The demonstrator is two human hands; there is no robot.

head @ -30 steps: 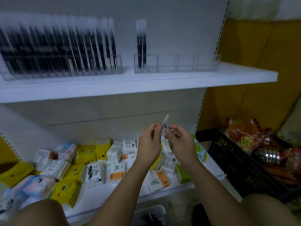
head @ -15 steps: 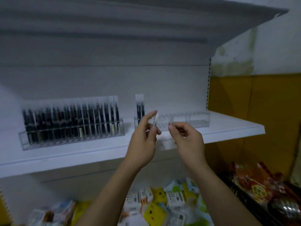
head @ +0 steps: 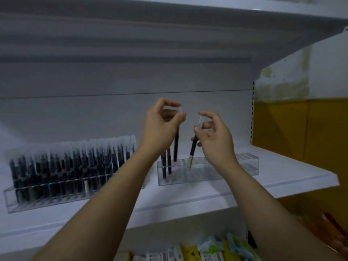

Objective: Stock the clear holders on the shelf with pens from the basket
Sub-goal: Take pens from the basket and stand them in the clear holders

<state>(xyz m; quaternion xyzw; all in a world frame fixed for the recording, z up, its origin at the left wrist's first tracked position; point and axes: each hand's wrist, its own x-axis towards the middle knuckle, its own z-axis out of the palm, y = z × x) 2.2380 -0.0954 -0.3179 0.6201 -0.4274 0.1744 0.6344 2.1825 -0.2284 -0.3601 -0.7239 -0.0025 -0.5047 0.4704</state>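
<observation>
This is a shop, at a display of stationery. White metal shelving stands here: a shelf (head: 282,178) with an upper shelf (head: 244,8) above it, a flat back panel (head: 94,113), and at the right a slotted upright (head: 252,113). On the shelf a long clear holder (head: 11,200) is packed with rows of identical black pens (head: 75,162). A second clear holder (head: 235,166) to its right has only a few. Lower and nearer, small packets (head: 212,249) of goods lie together. A yellow wall (head: 301,129) is at the far right.
</observation>
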